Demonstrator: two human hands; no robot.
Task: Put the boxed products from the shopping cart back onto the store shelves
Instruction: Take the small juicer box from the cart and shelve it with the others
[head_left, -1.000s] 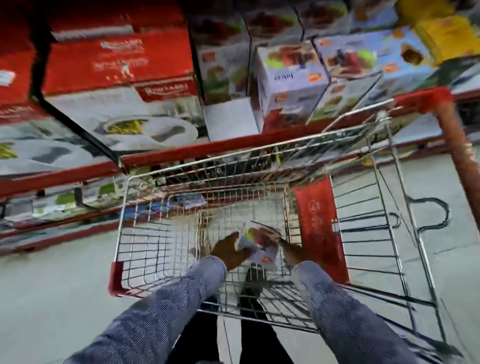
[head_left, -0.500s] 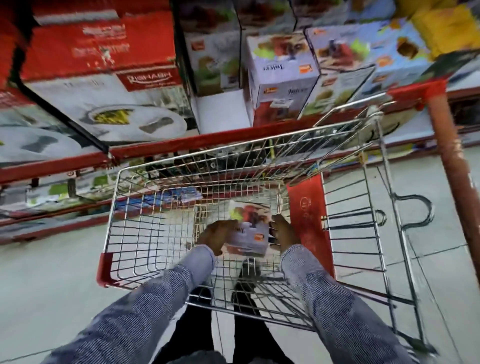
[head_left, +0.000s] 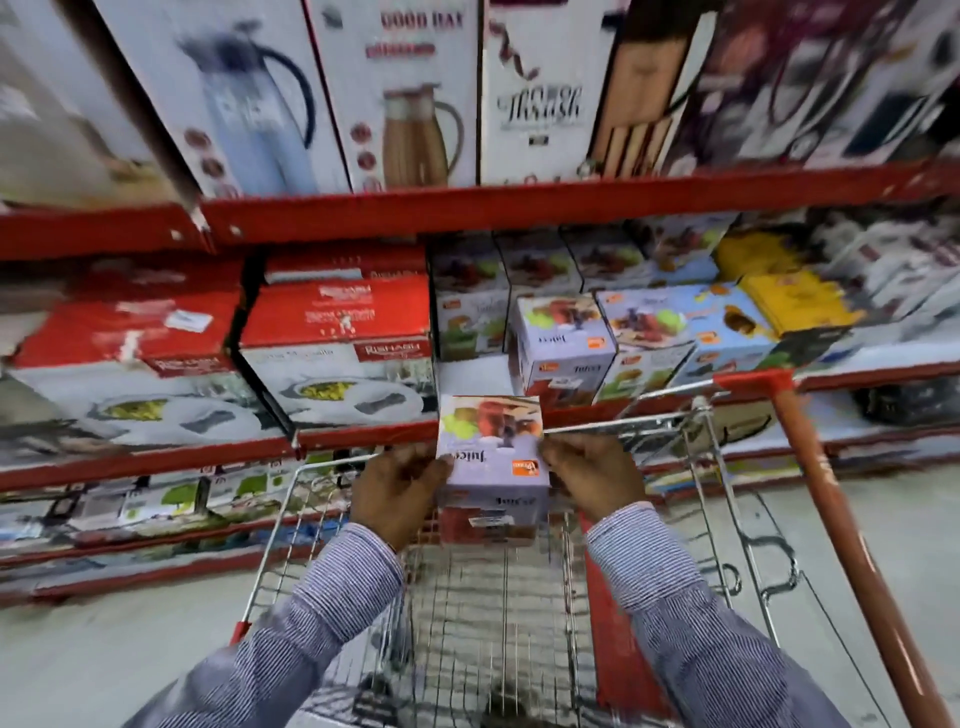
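- Two hands are seen clasping one small juicer box (head_left: 491, 457) from opposite sides: the left hand (head_left: 397, 491) is pressed against its left face and the right hand (head_left: 592, 475) against its right face, fingers curled round the edges.
- The juicer box is held upright in the air above the wire shopping cart (head_left: 483, 623), clear of the basket floor and just in front of the red edge of the middle shelf (head_left: 363, 434).
- No other boxed product can be made out in the visible part of the cart, though the near end is blurred and partly hidden by the sleeves.
- The step in hand is judged to be the carry from cart to shelf; the placing has not yet been done.
- A bare white gap (head_left: 470, 374) is seen on the middle shelf, just left of a matching juicer box on the shelf (head_left: 563, 348) and right of the red dinner-set boxes (head_left: 337, 332).
- For the next move, the box would need to be lifted over the shelf lip, pushed forward into that gap, kept square to its neighbours, and only then let go.
- Care would be called for so that the stacked boxes beside the gap are not knocked.
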